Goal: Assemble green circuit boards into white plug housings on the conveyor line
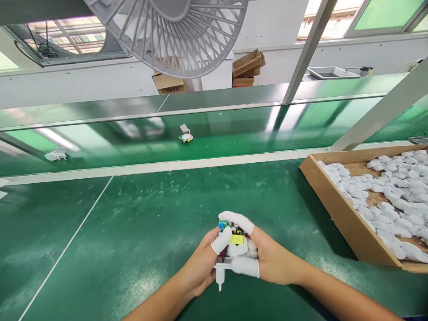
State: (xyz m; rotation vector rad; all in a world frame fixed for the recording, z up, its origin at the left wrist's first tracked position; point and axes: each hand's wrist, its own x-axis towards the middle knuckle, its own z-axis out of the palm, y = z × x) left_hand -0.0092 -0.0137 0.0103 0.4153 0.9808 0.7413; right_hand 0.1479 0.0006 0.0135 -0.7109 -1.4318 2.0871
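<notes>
1. My left hand [202, 256] is curled partway round, thumb pressed on the face of the board [224, 225]; its other fingers go mostly out of sight.
2. My right hand [272, 258] is cupped about the other side, closed on the casing [236, 250], index finger arched over the board's 12 o'clock edge, thumb lying along the base of the plug [220, 276].
3. I likely grip from 9 and 3 o'clock so the small parts cannot twist apart; the plug, pointing to 6 o'clock, sticks out past my thumbs.
4. White covers [245, 266] sheathe some of my fingers, probably to guard the parts from bare skin.
5. Everything in my grasp is held just above the bench [160, 232], near my body, perhaps for a close look.
6. Between 2 and 3 o'clock sits a box [347, 214] of white pieces [401, 209], low-walled, presumably for easy reach by my right hand.
7. At 11 o'clock, on the green strip [234, 133], lies another unit [186, 135]; a white part [56, 154] rests at 10.
8. A fan [172, 9] hangs beyond, between 11 and 12.
</notes>
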